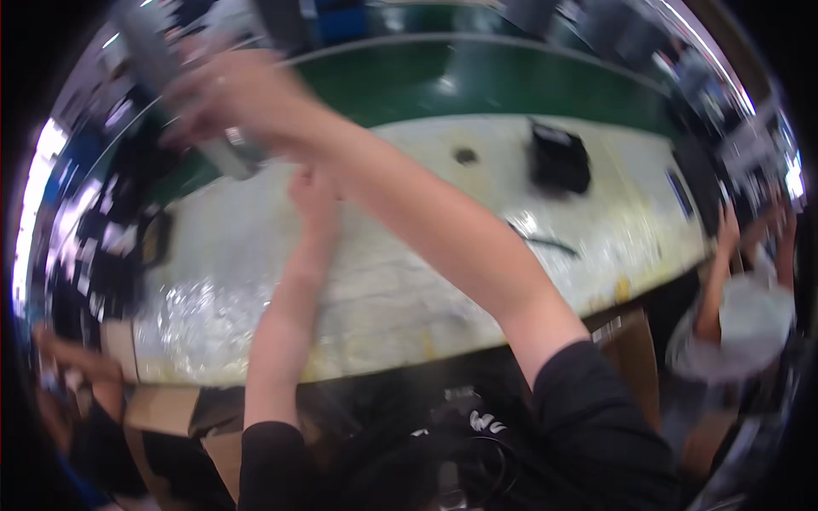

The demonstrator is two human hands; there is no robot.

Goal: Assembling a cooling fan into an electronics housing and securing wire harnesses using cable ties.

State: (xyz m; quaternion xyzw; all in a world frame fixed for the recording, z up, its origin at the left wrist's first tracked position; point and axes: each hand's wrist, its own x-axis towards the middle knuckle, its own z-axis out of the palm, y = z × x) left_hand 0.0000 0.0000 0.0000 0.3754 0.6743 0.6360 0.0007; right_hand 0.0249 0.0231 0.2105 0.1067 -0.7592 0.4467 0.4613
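My right arm crosses over my left and reaches toward the far left. Smeared by motion, my right hand [234, 94] is raised above the table's far left edge. A pale grey rod-like thing [226, 157] shows just below its fingers; whether the hand holds it, I cannot make out. My left hand [315, 192] is low over the table [383, 289], partly covered by the right forearm. Its fingers are blurred, and anything in them is hidden. Shiny clear film covers much of the pale tabletop.
A black pouch-like bundle [560, 159] lies at the far right, with a thin black strip [545, 241] nearer. Dark items [153, 238] sit at the left edge. Open cardboard boxes [162, 407] stand below the near edge. Other people's arms [724, 247] show at both sides.
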